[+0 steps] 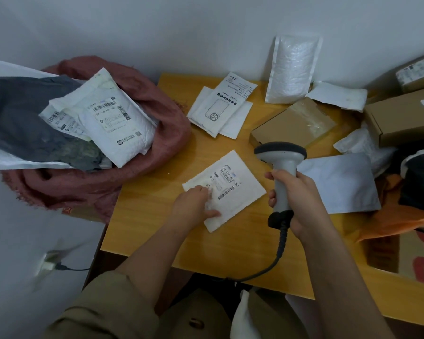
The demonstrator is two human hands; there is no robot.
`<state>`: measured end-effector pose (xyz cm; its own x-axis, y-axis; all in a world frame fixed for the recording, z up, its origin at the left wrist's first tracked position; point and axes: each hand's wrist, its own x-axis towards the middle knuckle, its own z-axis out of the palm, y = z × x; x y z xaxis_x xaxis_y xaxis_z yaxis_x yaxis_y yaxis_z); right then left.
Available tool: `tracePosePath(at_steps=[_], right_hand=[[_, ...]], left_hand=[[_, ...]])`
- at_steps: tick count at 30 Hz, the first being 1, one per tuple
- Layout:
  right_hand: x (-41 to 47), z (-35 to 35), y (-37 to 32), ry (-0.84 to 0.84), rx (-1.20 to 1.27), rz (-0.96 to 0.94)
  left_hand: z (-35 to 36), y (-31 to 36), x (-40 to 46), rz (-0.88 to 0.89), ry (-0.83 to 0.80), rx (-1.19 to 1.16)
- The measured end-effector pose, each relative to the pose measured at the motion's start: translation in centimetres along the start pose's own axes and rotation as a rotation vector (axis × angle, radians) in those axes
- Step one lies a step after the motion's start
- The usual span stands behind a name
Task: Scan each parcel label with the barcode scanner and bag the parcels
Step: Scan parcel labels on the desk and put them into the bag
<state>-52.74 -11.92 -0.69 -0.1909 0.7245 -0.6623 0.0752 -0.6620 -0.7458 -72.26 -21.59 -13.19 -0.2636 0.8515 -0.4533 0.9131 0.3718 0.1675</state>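
Observation:
A small white padded parcel (233,189) lies flat on the yellow table (157,216), label with barcodes facing up. My left hand (194,204) grips its near left corner with fingers on the label's edge. My right hand (301,204) is closed around the handle of a grey barcode scanner (280,157), whose head sits just right of and above the parcel. A coiled cable (279,245) runs from the scanner down off the table's front edge. At the left, a reddish sack (162,133) holds several labelled white parcels (113,118) and a dark grey bag (17,113).
More white mailers (220,111), an upright bubble mailer (291,69) against the wall, a flat brown box (294,126), a silver-white pouch (340,182) and cardboard boxes (402,118) crowd the back and right. An orange bag (402,221) lies at the right edge.

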Motion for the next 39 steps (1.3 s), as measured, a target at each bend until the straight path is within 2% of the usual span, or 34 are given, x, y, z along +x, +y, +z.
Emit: tracePosePath(at_steps=[2,3,5,7,11,19,24,34,36,39], right_hand=[[0.0,0.2,-0.1,-0.012,-0.014,-0.002],[-0.1,0.3,-0.1,-0.019,-0.029,-0.004],[-0.1,0.4,0.0,-0.035,-0.065,-0.001],[-0.1,0.5,0.2,-0.056,-0.099,0.011],[-0.1,0.8,0.8,-0.061,-0.127,0.041],[0.7,1.3,0.6,-0.047,-0.129,0.033],[0.6,1.3,0.5,-0.036,-0.153,0.035],[-1.0,0.1,-1.2,-0.13,-0.271,0.007],[-1.4,0.3,-1.6,-0.139,-0.264,0.025],[-2.0,0.8,-2.2,-0.156,-0.244,0.041]], left_hand=[[0.1,-0.2,-0.2,0.036,-0.079,0.018],[0.4,-0.4,-0.4,0.079,-0.064,0.016],[1.2,-0.8,-1.1,0.152,0.068,0.014],[2.1,-1.0,-1.7,0.174,0.108,0.014],[3.3,-0.7,-1.9,0.155,0.013,0.067],[1.9,-0.5,0.4,0.251,-0.027,0.226],[1.1,1.1,1.7,0.124,-0.119,0.097],[0.2,3.9,2.0,-0.294,-0.074,-0.339],[0.1,3.4,1.6,-0.332,0.01,-0.464],[0.7,2.9,0.4,-0.418,0.166,-0.472]])
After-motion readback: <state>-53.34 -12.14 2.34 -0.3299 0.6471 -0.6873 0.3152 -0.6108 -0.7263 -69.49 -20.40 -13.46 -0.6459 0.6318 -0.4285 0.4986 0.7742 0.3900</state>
